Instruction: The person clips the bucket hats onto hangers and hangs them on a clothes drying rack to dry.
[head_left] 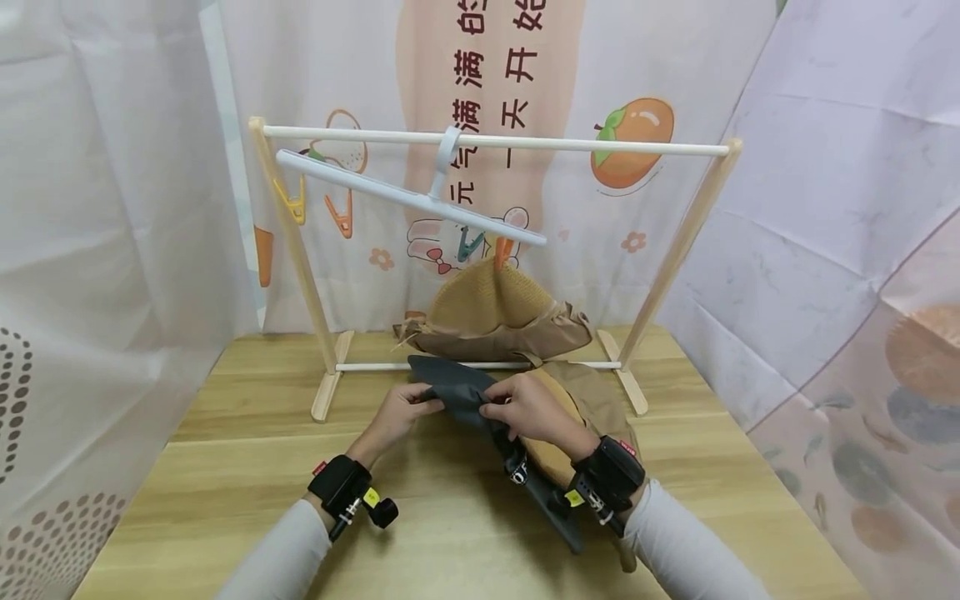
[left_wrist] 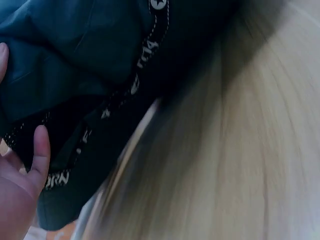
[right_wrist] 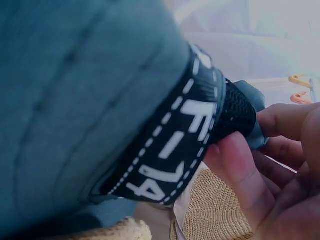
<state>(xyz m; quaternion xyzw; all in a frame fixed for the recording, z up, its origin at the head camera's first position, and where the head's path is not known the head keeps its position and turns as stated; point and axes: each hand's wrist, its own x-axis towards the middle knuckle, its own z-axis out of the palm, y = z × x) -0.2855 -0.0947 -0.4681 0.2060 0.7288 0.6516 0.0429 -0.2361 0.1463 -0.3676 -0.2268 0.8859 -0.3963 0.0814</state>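
Observation:
A dark teal fabric hat (head_left: pixel 450 396) is in both hands above the table, in front of the rack. A black band with white lettering (right_wrist: pixel 165 145) runs along it. My left hand (head_left: pixel 397 421) pinches its edge on the left; in the left wrist view the thumb (left_wrist: pixel 42 150) lies over the lettered band. Across from it, my right hand (head_left: pixel 536 408) pinches the fabric by the band, thumb and fingers together in the right wrist view. A tan hat (head_left: pixel 555 450) with a brown brim lies beneath the right wrist, partly hidden by it.
A wooden rack (head_left: pixel 678 258) carries a tilted pale blue hanger (head_left: pixel 360 183). Yellow (head_left: pixel 294 202), orange (head_left: pixel 340 218) and teal clips (head_left: pixel 470 243) hang from it. Another orange clip (head_left: pixel 503 252) grips a woven tan hat (head_left: pixel 480 304). Printed curtains (head_left: pixel 322 275) surround the table (head_left: pixel 247 467).

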